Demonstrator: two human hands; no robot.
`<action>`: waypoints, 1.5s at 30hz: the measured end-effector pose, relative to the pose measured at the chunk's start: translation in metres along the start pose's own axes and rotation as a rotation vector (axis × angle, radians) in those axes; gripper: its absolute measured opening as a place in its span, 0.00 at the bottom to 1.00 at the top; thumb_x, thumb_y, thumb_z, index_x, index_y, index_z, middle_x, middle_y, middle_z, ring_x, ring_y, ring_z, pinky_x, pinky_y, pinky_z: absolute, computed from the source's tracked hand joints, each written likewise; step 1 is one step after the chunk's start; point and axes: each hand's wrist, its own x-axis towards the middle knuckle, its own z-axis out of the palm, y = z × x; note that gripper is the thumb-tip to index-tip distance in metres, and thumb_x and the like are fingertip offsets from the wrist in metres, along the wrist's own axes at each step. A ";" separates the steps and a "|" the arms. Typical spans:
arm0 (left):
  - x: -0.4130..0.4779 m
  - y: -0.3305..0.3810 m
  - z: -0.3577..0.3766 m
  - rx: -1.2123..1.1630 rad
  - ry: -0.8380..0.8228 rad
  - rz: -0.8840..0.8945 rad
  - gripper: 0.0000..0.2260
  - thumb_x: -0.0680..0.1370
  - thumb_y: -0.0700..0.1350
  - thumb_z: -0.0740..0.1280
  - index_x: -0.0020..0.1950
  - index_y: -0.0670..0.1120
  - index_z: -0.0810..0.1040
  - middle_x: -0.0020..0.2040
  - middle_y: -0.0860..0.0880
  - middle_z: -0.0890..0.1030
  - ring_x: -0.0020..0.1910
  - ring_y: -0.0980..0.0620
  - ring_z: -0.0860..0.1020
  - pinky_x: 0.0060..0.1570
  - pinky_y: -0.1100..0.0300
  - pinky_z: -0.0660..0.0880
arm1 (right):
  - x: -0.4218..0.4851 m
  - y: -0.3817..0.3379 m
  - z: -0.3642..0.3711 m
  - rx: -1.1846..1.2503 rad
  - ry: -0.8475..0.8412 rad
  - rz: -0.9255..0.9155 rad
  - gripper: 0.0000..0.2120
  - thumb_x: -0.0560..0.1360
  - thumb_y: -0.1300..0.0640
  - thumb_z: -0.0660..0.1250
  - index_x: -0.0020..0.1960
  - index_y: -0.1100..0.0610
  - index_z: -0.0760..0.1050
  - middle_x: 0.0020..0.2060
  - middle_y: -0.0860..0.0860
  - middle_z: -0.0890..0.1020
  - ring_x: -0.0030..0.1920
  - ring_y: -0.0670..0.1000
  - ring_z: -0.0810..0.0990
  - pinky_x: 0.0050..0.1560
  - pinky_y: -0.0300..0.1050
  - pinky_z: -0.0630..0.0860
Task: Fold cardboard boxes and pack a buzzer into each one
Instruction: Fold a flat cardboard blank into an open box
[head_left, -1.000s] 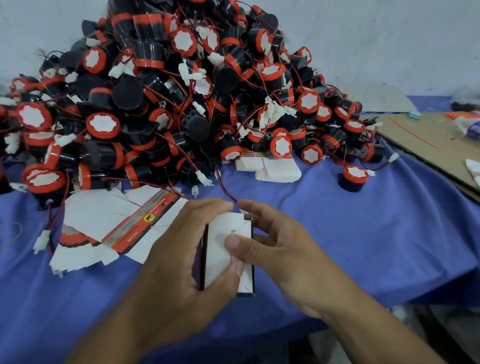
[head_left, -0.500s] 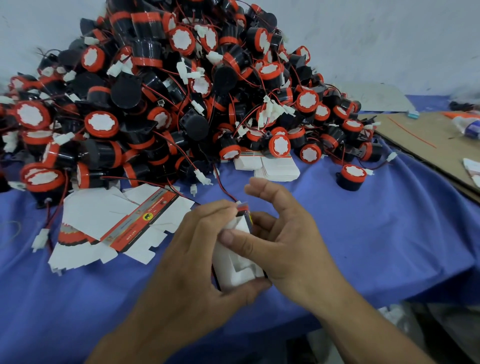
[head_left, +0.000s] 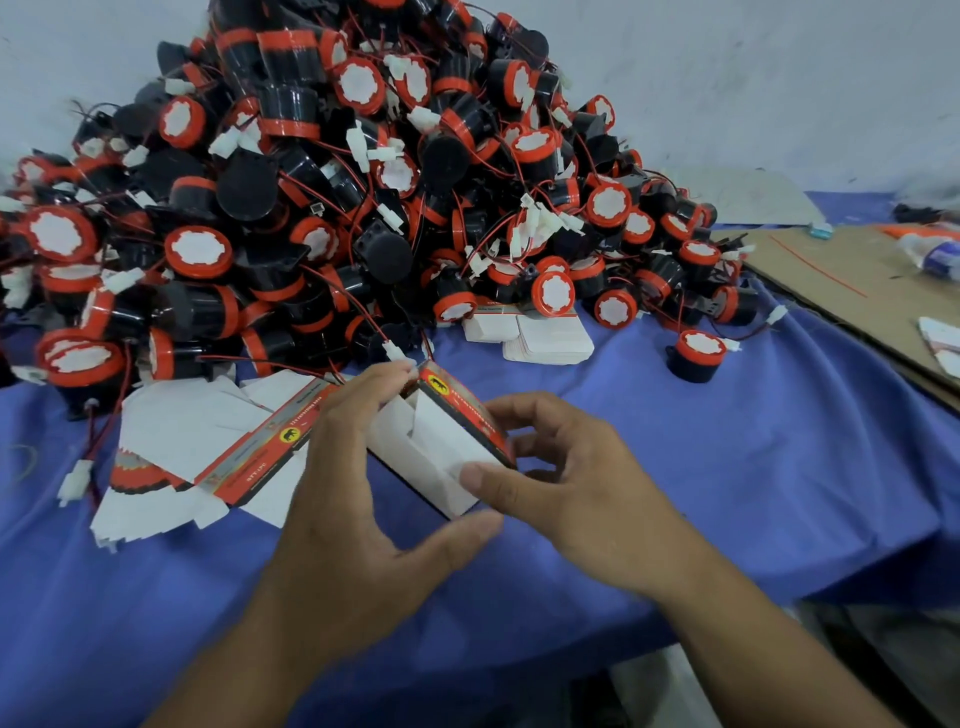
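Cardboard box (head_left: 445, 453) part-folded, white inside showing; L hand (head_left: 353, 501) + R hand (head_left: 576, 488) grips both pinching it.

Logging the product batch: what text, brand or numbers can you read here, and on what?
No text can be read.
Box held by left hand and right hand: print on its red side, too blurred.
Flat box blank: print on its red side, too blurred.
Buzzers: white caps show no print.

A small packing workshop — a heap of buzzers (head_left: 337, 197) covers the far left of a blue-clothed table (head_left: 779, 467). Box blanks (head_left: 182, 436) lie nearer, cardboard (head_left: 857, 280) far right.
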 end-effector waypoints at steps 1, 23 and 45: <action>0.002 0.000 -0.003 -0.058 -0.003 -0.043 0.33 0.72 0.58 0.71 0.74 0.49 0.65 0.72 0.55 0.69 0.72 0.51 0.69 0.67 0.60 0.69 | 0.000 0.001 -0.001 -0.045 0.018 -0.020 0.22 0.71 0.43 0.77 0.62 0.43 0.76 0.53 0.42 0.83 0.50 0.44 0.84 0.49 0.47 0.84; 0.000 -0.040 -0.034 0.223 -0.113 -0.341 0.25 0.69 0.64 0.64 0.64 0.56 0.80 0.62 0.72 0.71 0.61 0.72 0.70 0.56 0.76 0.65 | 0.005 0.016 0.018 -1.032 0.198 -0.399 0.12 0.75 0.52 0.74 0.53 0.59 0.81 0.60 0.55 0.82 0.49 0.57 0.83 0.44 0.49 0.79; -0.011 -0.054 -0.038 0.051 -0.259 -0.456 0.30 0.70 0.56 0.74 0.67 0.69 0.63 0.59 0.73 0.74 0.60 0.74 0.71 0.51 0.80 0.67 | 0.022 0.021 0.014 -0.356 0.098 -0.008 0.27 0.82 0.38 0.56 0.38 0.58 0.75 0.32 0.53 0.79 0.34 0.53 0.75 0.36 0.47 0.73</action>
